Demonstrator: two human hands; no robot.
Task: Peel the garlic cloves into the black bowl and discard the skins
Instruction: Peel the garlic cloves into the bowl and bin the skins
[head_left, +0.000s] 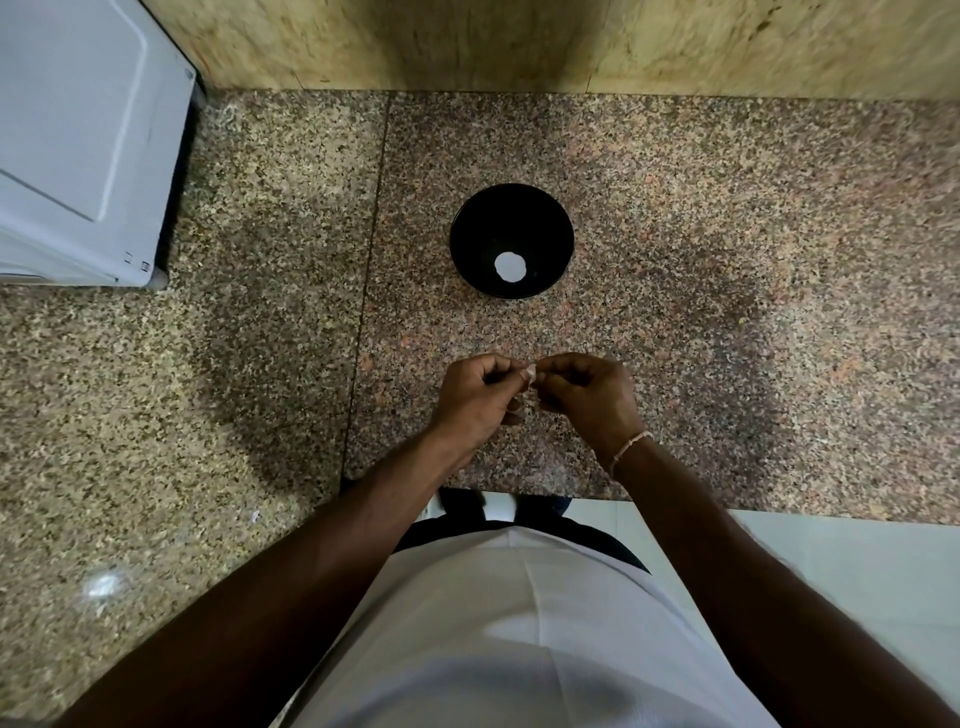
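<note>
Together, left hand and right hand pinch garlic clove, no writing legible.

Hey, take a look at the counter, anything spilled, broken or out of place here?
Nothing stands out. The black bowl sits upright on the granite counter with something white in its bottom. Both hands, left hand and right hand, pinch a garlic clove nearer the counter's edge. No skins or spills show on the stone.
</note>
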